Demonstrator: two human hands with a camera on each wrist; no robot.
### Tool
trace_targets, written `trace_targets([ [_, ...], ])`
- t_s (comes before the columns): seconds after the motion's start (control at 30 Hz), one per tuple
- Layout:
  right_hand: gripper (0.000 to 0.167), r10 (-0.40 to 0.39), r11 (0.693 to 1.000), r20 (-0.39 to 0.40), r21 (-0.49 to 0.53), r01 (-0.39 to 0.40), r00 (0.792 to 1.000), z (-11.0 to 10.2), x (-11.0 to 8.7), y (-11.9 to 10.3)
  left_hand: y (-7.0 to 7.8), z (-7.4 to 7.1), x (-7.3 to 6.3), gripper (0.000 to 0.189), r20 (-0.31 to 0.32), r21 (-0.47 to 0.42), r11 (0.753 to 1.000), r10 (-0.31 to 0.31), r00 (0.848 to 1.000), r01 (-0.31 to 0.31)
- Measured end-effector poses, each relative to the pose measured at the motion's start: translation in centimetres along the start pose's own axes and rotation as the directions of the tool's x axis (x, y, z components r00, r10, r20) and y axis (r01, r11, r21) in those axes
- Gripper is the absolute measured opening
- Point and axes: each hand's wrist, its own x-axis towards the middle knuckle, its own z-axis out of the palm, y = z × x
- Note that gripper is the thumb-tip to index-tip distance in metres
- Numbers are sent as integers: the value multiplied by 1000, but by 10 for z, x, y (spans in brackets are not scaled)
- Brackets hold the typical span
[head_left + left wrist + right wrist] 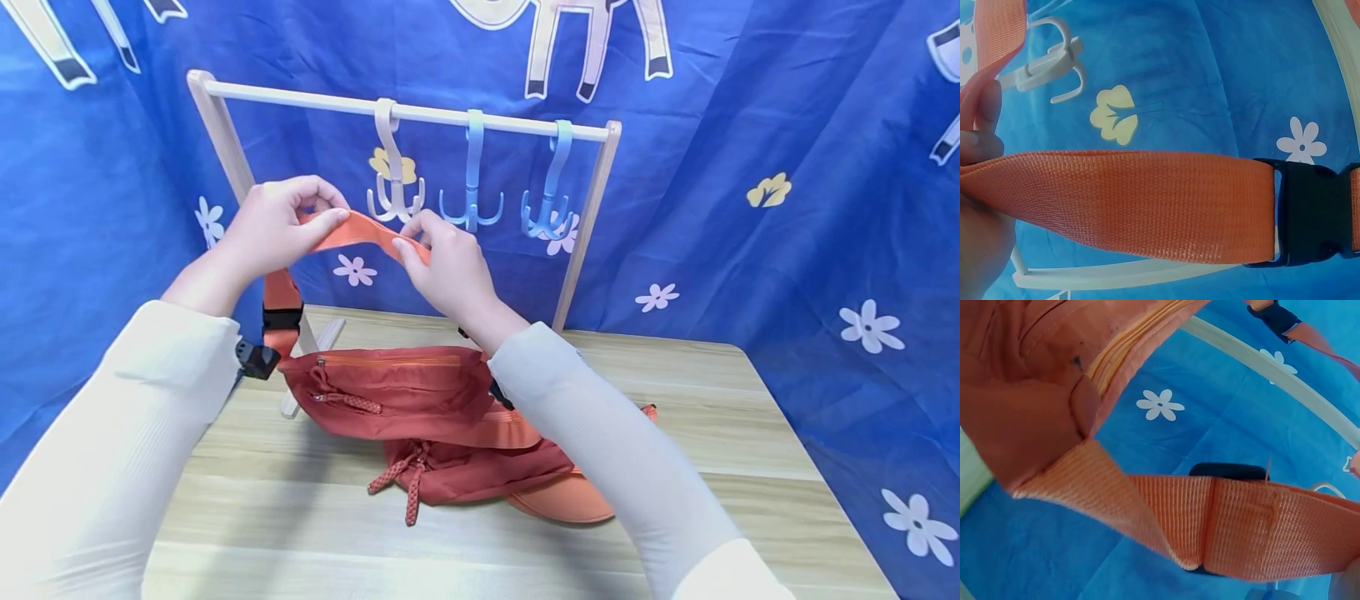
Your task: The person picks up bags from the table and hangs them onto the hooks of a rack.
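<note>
My left hand [281, 221] pinches an orange strap [360, 229] between thumb and fingers. A short way to the right, my right hand [453, 267] pinches the same strap. From it hangs a red waist bag [405, 400] with an orange zipper and braided pulls, in front of the rack. A black buckle [1313, 212] joins the strap below my left hand. In the right wrist view a black slider [1229, 470] sits behind the webbing [1272, 531], near the bag's end [1029, 431]. My right forearm covers part of the bag's right side.
A wooden rack [585, 233] carries one whitish hook [390, 158] and two blue hooks [472, 171] on its bar. Beneath the hanging bag, another red bag [480, 479] lies on the wooden table [712, 417], beside an orange cap-like brim [566, 500]. Blue patterned cloth [697, 217] stands behind.
</note>
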Motion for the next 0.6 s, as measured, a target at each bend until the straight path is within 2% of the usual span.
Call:
trace_targets([
  [0.17,17,10,1000,-49,23,-8,999,2,8,-3,-1,-2,10,15,-20,15,1000,-7,1000,7],
  [0.6,18,102,993,-112,78,-94,988,7,25,-8,0,-1,34,25,-97,49,996,-69,993,74],
])
